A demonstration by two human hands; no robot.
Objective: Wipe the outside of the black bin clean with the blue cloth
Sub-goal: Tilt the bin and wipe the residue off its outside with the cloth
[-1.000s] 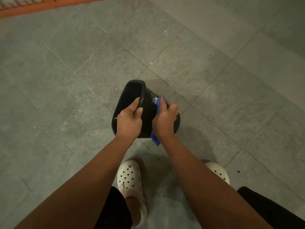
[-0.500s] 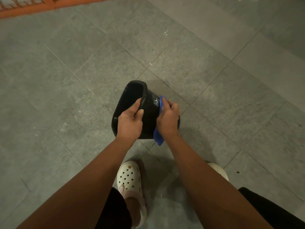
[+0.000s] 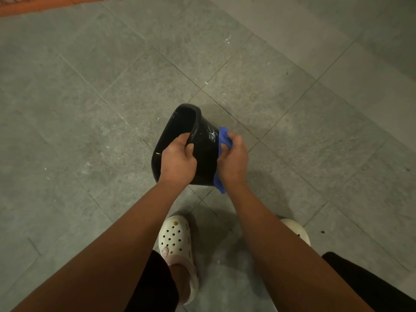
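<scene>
1. The black bin [image 3: 203, 154] is tipped on its side between the two hands, with its mouth turned to the left and away; I cannot tell whether it touches the floor [image 3: 94, 113]
2. The left hand [image 3: 177, 162] pinches the bin's rim, fingers curled over the lip towards the inside and the thumb lying on the outer wall
3. The right hand [image 3: 233, 161] holds the blue cloth [image 3: 224, 136] against the bin's right outer wall, fingers curled close together round it; one end of the cloth bunches up past the fingertips and the other end hangs out below the wrist
4. The bin is smooth, glossy plastic with a rolled rim and a wall that tapers towards the base; pale smudges [image 3: 211, 135] show on the wall just left of the cloth
5. The cloth looks soft and crumpled; the floor is matt grey tile with thin joints and pale flecks
6. Two white perforated clogs [image 3: 175, 242] stand below the arms
7. Since half a second ago the right hand has slid slightly towards the bin's base, and more cloth shows beyond the fingers; the left hand's grip on the rim is unchanged
</scene>
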